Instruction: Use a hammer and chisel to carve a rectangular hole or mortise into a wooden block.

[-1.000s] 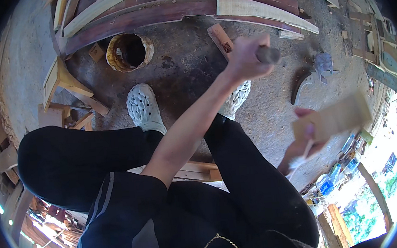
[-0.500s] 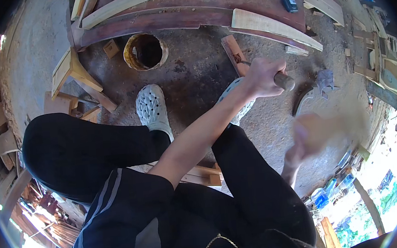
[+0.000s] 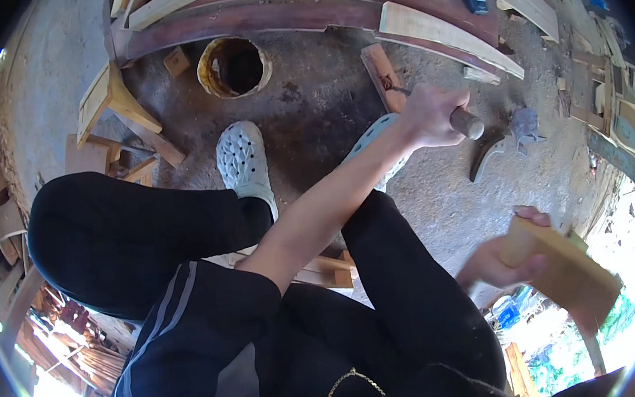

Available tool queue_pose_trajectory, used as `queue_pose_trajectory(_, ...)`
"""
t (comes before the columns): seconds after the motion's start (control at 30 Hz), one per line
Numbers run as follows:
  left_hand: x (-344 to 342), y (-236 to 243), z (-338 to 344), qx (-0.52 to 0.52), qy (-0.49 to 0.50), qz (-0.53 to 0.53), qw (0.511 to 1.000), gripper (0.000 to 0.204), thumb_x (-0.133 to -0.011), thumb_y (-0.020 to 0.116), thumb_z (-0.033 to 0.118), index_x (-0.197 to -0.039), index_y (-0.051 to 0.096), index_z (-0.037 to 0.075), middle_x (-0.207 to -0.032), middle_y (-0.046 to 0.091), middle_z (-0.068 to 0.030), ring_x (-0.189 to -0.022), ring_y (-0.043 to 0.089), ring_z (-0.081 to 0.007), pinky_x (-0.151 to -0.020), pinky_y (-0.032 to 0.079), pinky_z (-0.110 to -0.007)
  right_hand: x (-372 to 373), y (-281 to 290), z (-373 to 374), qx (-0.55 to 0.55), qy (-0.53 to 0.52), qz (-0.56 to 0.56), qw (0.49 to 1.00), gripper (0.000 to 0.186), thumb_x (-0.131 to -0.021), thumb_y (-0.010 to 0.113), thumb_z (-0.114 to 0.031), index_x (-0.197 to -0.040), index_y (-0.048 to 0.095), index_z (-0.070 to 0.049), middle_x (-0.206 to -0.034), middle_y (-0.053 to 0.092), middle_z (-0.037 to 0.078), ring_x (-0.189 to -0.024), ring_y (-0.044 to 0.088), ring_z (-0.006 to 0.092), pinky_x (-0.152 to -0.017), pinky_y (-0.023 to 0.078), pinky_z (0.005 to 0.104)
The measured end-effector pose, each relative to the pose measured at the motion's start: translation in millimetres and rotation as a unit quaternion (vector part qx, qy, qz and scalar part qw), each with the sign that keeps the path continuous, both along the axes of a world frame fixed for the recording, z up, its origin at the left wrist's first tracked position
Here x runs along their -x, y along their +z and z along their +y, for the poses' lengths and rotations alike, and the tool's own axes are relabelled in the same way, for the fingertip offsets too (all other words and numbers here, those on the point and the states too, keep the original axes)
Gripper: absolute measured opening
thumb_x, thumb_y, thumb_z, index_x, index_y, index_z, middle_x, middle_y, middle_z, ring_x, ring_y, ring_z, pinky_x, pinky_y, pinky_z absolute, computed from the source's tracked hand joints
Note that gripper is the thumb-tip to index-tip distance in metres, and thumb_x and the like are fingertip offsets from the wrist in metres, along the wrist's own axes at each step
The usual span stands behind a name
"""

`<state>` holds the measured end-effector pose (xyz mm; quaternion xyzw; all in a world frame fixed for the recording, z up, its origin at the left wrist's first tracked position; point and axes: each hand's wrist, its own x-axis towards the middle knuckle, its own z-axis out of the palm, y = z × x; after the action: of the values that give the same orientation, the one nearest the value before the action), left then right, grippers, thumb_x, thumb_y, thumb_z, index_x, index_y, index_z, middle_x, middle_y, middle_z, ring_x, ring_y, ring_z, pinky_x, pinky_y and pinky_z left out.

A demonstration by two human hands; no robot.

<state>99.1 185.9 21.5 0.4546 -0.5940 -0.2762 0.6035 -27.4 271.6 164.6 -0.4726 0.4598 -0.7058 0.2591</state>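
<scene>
My left hand (image 3: 434, 115) is closed around the wooden handle of a chisel (image 3: 468, 123), whose butt end sticks out past the thumb side. The thin metal blade reaches left to a dark notch in a short reddish wooden piece (image 3: 380, 70) on the floor. The near end of that piece lies against my right clog (image 3: 376, 140), partly hidden. Off to the lower right, my right hand (image 3: 495, 263) grips a thick wooden block (image 3: 573, 272), raised well apart from the chisel.
A rusty bucket (image 3: 268, 72) stands ahead of my left clog (image 3: 242, 159). Long curved boards (image 3: 258, 16) lie across the far side, with a pale board (image 3: 439, 36) at right. A wooden frame (image 3: 112, 103) is at left. A curved grey piece (image 3: 486, 161) lies right of the chisel.
My right hand and the wooden block have swung down and are less blurred. My left hand and the chisel shift slightly up and right in view, as the whole view shifts a little.
</scene>
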Motion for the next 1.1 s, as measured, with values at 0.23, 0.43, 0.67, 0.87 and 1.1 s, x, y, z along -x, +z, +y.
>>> queue_pose_trajectory(0.23,2.7,3.3,-2.5,0.003,0.025,0.010,1.000,0.025,-0.061,0.076,0.010,-0.067,0.052,0.011,-0.060,0.060,-0.0055,-0.054,0.063,-0.0259,-0.048,0.045,-0.038,81.5,25.0,-0.6,-0.193,0.317,0.333,0.867,0.059,-0.080,0.071,-0.032,-0.124,0.052,0.003,-0.105,0.057,0.017,-0.094,0.057,0.0268,-0.080,0.048,0.0453)
queue_pose_trajectory(0.43,-0.4,-7.6,8.2,-0.007,0.021,-0.010,1.000,0.025,-0.060,0.076,0.011,-0.068,0.053,0.012,-0.059,0.059,-0.0052,-0.053,0.062,-0.0255,-0.048,0.045,-0.038,21.0,-1.7,8.5,-0.429,0.114,0.438,0.782,0.073,-0.084,0.067,-0.027,-0.145,0.040,0.002,-0.102,0.061,0.031,-0.105,0.060,0.0316,-0.091,0.051,0.0458)
queue_pose_trajectory(0.67,5.1,-3.3,7.4,0.001,0.019,-0.013,1.000,0.026,-0.060,0.078,0.012,-0.069,0.054,0.013,-0.058,0.057,-0.0053,-0.052,0.061,-0.0256,-0.046,0.044,-0.038,15.0,-7.3,14.7,-0.403,0.045,0.391,0.826,0.069,-0.083,0.063,-0.046,-0.137,0.049,-0.005,-0.107,0.064,0.015,-0.102,0.061,0.0171,-0.096,0.047,0.0374)
queue_pose_trajectory(0.87,6.1,-0.6,5.0,0.037,0.017,0.006,0.999,0.028,-0.061,0.078,0.012,-0.068,0.051,0.012,-0.059,0.057,-0.0052,-0.051,0.060,-0.0255,-0.047,0.045,-0.037,31.3,-22.8,15.3,-0.267,0.135,0.309,0.903,0.093,-0.079,0.072,-0.049,-0.142,0.035,0.009,-0.122,0.051,0.020,-0.112,0.051,0.0281,-0.096,0.044,0.0439)
queue_pose_trajectory(1.1,2.5,-4.2,13.7,0.029,0.018,0.004,0.999,0.028,-0.059,0.077,0.010,-0.070,0.051,0.011,-0.059,0.057,-0.0055,-0.053,0.062,-0.0250,-0.049,0.045,-0.037,-5.2,4.0,17.2,-0.259,-0.020,0.277,0.925,0.051,-0.083,0.072,-0.024,-0.122,0.053,0.001,-0.094,0.057,0.010,-0.085,0.055,0.0225,-0.074,0.047,0.0387)
